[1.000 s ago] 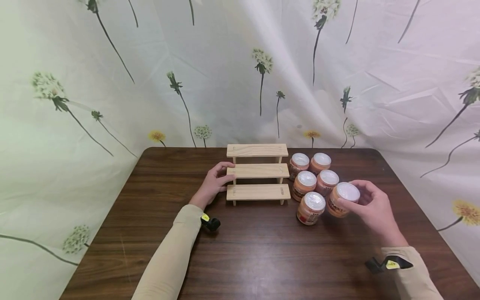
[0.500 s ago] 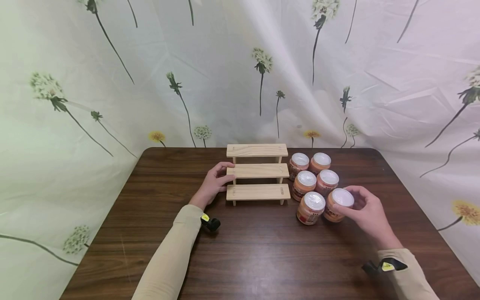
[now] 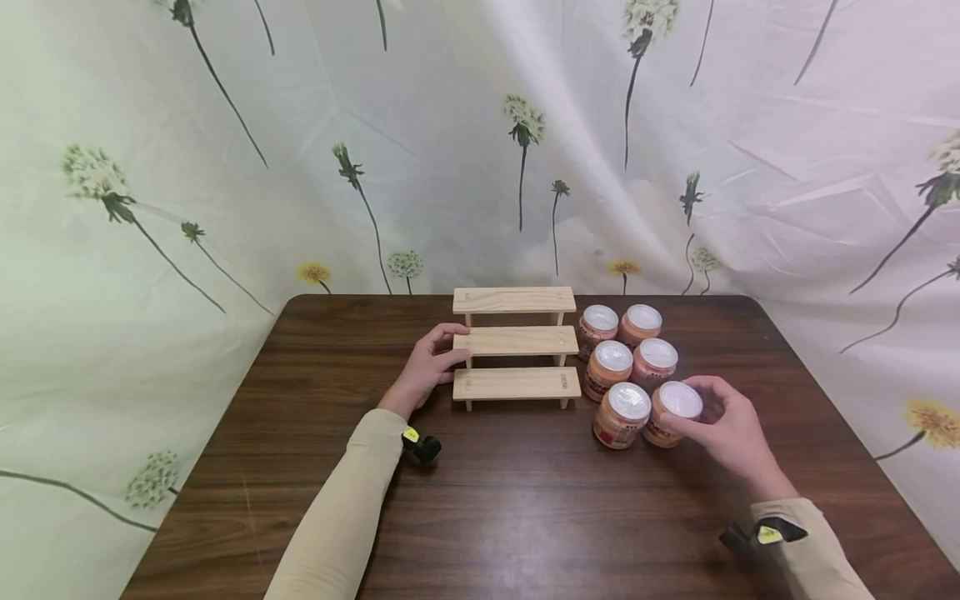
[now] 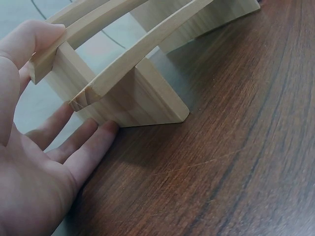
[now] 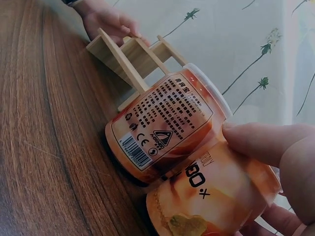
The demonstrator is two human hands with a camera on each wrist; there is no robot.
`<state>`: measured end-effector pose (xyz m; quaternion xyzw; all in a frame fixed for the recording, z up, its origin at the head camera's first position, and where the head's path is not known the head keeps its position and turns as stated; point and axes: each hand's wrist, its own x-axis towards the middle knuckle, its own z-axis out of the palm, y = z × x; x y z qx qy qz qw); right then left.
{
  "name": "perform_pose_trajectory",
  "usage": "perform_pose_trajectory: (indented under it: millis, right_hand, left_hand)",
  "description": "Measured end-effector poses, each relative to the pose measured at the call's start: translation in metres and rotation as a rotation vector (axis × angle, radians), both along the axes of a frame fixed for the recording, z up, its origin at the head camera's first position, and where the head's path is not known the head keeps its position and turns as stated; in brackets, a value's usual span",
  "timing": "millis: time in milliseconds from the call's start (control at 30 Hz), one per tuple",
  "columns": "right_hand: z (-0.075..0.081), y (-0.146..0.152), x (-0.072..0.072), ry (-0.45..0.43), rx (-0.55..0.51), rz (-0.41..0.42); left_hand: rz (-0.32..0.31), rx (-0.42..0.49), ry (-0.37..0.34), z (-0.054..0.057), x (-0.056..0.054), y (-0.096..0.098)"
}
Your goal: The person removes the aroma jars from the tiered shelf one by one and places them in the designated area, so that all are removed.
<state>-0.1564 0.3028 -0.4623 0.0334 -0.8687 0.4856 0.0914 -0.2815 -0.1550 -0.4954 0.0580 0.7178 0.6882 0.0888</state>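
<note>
A three-tier wooden display stand (image 3: 517, 383) stands on the dark table. My left hand (image 3: 429, 367) holds its left end, thumb and index finger at the middle shelf; in the left wrist view, other fingers (image 4: 93, 147) touch the side panel. To its right, several orange jars with white lids stand in two columns. My right hand (image 3: 738, 429) grips the front right jar (image 3: 667, 425), thumb on the near side. In the right wrist view this held jar (image 5: 211, 191) is against the neighbouring jar (image 5: 162, 123), whose label shows a barcode. The far-side fingers are partly hidden.
The brown wood-grain table (image 3: 525, 517) runs back to a pale cloth backdrop (image 3: 450, 167) printed with dandelions. Other jars (image 3: 609, 371) stand close behind the held one. The stand's right end is close to the left column of jars.
My right hand has brought its jar down and to the left, beside the front left jar. My left hand and the stand have stayed in place.
</note>
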Motion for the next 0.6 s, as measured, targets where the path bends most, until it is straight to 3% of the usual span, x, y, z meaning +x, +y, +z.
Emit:
perform_pose_trajectory:
  millis: [600]
  right_hand:
    - [0.0033, -0.0004, -0.0047, -0.054, 0.116, 0.015]
  left_hand:
    - [0.011, -0.016, -0.002, 0.003, 0.0008, -0.0027]
